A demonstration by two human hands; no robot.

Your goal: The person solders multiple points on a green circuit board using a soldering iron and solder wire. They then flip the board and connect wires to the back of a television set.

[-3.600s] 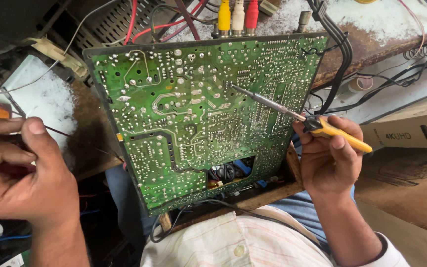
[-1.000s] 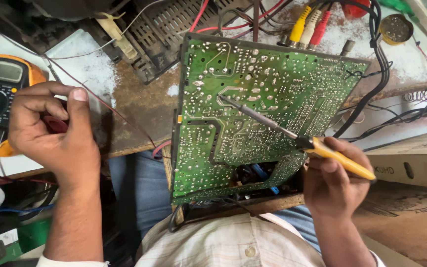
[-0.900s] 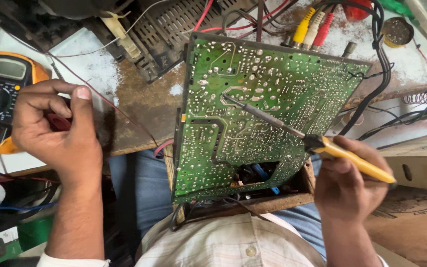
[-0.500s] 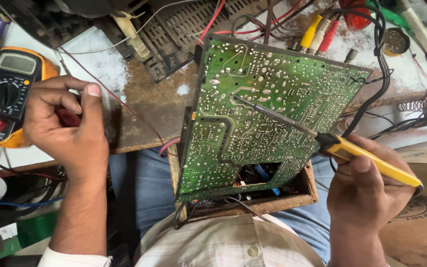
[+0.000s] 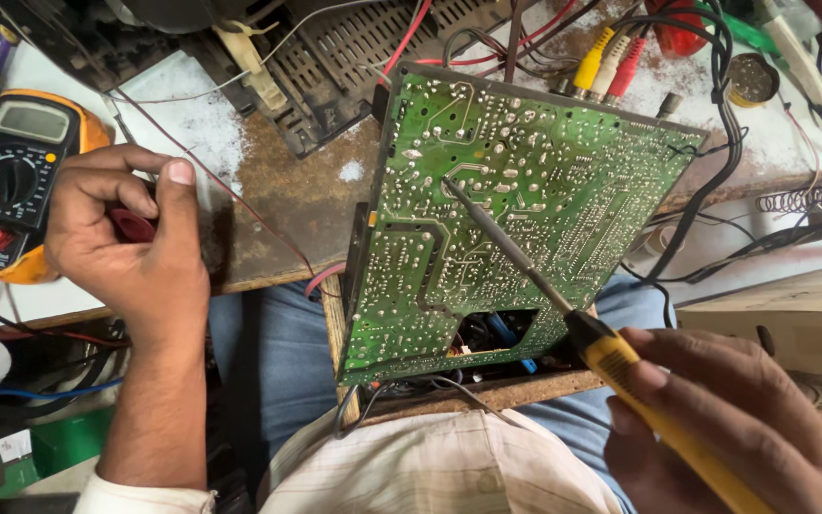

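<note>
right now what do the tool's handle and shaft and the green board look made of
Tool handle in the right hand: yellow, smooth, likely plastic, black collar. Shaft: thin, grey, shiny, looks metal. Circuit board: rigid green lacquered laminate, silvery solder dots and traces.

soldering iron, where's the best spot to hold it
By the yellow handle, from the near right, as the right hand does. The long thin metal shaft slants up-left to the green circuit board, so the handle is the thick end clear of the board.

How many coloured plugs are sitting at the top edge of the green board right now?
3, side by side at the circuit board's top edge: a yellow plug leftmost, a white plug in the middle, a red plug rightmost. Cables may hide others.
</note>
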